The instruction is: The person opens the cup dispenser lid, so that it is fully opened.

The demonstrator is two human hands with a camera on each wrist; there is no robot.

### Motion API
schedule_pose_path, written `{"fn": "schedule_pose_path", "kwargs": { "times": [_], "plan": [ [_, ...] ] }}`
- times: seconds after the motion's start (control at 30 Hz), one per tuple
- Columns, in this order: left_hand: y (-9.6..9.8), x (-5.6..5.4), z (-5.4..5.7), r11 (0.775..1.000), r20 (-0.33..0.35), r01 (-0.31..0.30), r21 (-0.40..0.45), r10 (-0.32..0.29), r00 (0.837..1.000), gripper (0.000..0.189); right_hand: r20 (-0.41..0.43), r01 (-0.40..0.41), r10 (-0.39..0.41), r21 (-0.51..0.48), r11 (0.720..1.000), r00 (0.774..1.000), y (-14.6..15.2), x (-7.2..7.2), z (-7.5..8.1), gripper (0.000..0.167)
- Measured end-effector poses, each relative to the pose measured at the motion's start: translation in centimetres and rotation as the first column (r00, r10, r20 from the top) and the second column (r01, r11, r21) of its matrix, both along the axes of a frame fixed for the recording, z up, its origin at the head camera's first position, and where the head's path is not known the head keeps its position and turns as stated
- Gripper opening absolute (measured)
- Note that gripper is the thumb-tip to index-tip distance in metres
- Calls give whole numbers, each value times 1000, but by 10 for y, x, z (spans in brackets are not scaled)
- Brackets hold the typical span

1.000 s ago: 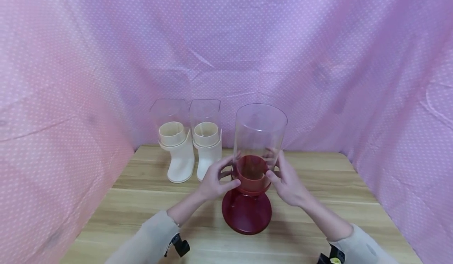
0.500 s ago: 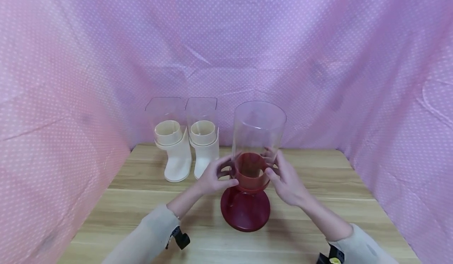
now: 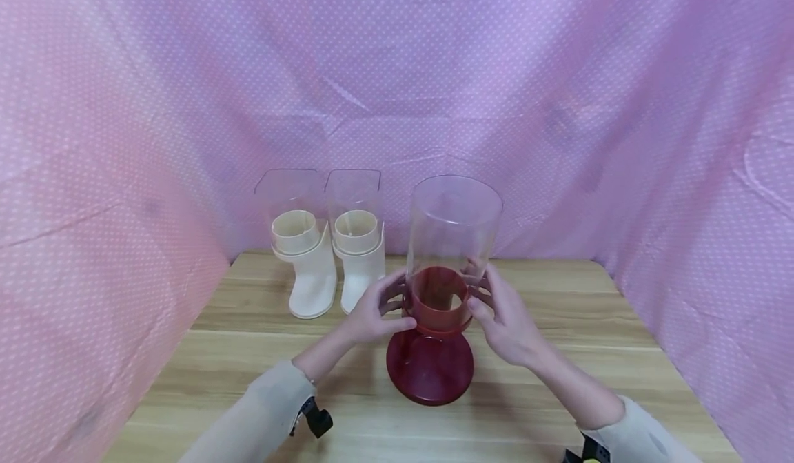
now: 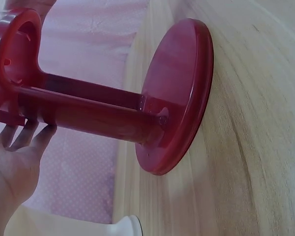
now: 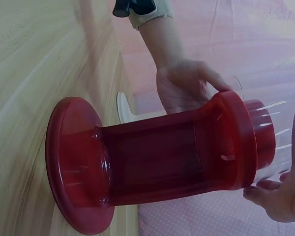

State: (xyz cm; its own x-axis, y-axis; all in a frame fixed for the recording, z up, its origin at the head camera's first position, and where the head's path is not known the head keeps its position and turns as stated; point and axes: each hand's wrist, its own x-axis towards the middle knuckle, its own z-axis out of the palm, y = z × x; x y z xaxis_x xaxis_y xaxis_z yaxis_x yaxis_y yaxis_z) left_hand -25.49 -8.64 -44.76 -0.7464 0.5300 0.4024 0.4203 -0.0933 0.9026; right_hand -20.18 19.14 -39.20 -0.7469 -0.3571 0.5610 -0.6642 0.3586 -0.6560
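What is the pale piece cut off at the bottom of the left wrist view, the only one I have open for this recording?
Observer: The head view shows a pair there: a cream stand and a second cream stand, side by side.
Reviewer: And what sits above the red stand? Mine cuts off its top.
Observer: A tall clear cylinder, with a round top rim.
Reviewer: Where is the right hand? I get only a sliver.
Observer: By the head view, at the right side of the clear cylinder's lower end.

Two cream stands [image 3: 315,287], pink dotted cloth [image 3: 397,70]
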Motion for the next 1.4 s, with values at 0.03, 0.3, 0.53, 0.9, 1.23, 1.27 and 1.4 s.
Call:
{"fn": "schedule_pose_path", "kwargs": {
  "times": [0.03,0.3,0.53,0.9,1.23,1.27,1.4],
  "plan": [
    [0,-1,0,1000,3,5,1,-5,1000,82,2,2,-2,1,1000,1000,-1,0,0,57],
    [6,12,3,992,16,-128,-18,128,992,78,15,-14,13,7,1000,1000,-5,-8,2,57],
    [7,15,2,977,-12,-198,-75,198,980,88,14,-37,37,-1,999,999,-6,-13,3,61],
    [1,-1,-1,997,70,-50,-66,55,996,99,27,3,-3,9,1000,1000,-8,-4,7,61],
    [15,24,-4,962,54,-254,-97,260,964,96,26,-78,77,3,997,997,-6,-15,5,68],
    [16,25,-4,958,48,-269,-103,275,960,97,24,-83,83,0,997,996,-6,-16,5,68],
    [17,24,-6,959,31,-269,-87,273,962,104,22,-79,79,-16,997,997,-6,-17,7,70]
  ]
}}
